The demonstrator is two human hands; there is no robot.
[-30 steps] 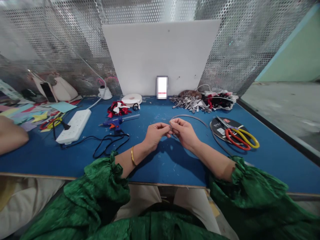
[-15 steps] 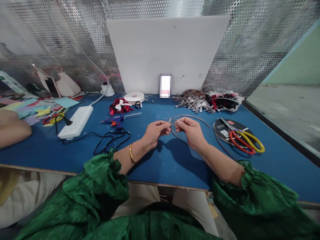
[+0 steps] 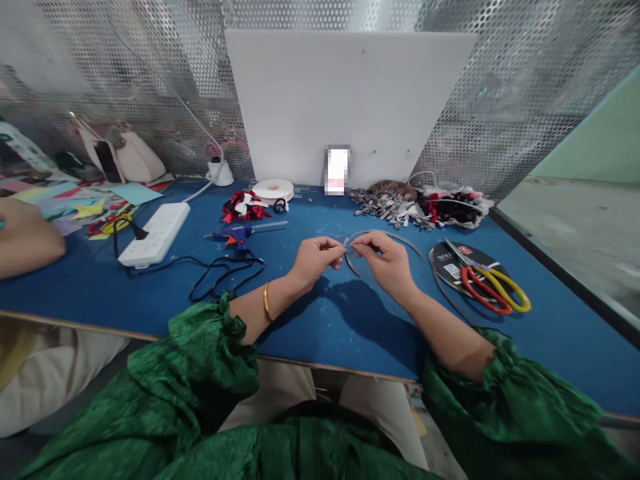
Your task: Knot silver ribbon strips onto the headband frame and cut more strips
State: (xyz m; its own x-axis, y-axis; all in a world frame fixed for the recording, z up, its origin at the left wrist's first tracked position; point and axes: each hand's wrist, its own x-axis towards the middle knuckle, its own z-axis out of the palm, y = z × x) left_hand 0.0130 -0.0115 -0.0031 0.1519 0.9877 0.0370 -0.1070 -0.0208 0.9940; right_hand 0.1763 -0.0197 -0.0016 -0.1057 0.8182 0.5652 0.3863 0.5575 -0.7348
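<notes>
Fingertips: drawn slightly apart since one second ago, when they met; a narrow gap now lies between them
Green sleeves [image 3: 210, 363]: nearest the camera, spread on both sides of the phone's line and cut off by the frame's lower edge
Left hand [image 3: 317, 260]: in front of the phone and a little left, thumb and forefinger pinched together on the grey ribbon, whose short tip pokes up above them
Right hand [image 3: 387, 263]: in front of the phone and to its right, thumb and forefinger nearly together; they cover the spot, so whether they grip the ribbon I cannot tell
Grey ribbon [image 3: 411, 245]: in front of the phone, curving rightward behind the right hand, its middle hidden there
Black reel [image 3: 442, 263]: right of the phone and nearer, partly covered by the scissors [image 3: 483, 268] on it; lettering hard to read
Glue gun [image 3: 239, 235]: left of the phone and nearer, its black cord looping
Other person's arm [image 3: 33, 243]: far left of the phone, cut off by the frame
Red-and-black bows [image 3: 243, 207]: left of the phone, heaped, single ones hard to separate
Grey bows [image 3: 390, 208]: just right of the phone, jumbled
Phone [image 3: 338, 170]: upright against the white board [image 3: 350, 93], screen blurred out
</notes>
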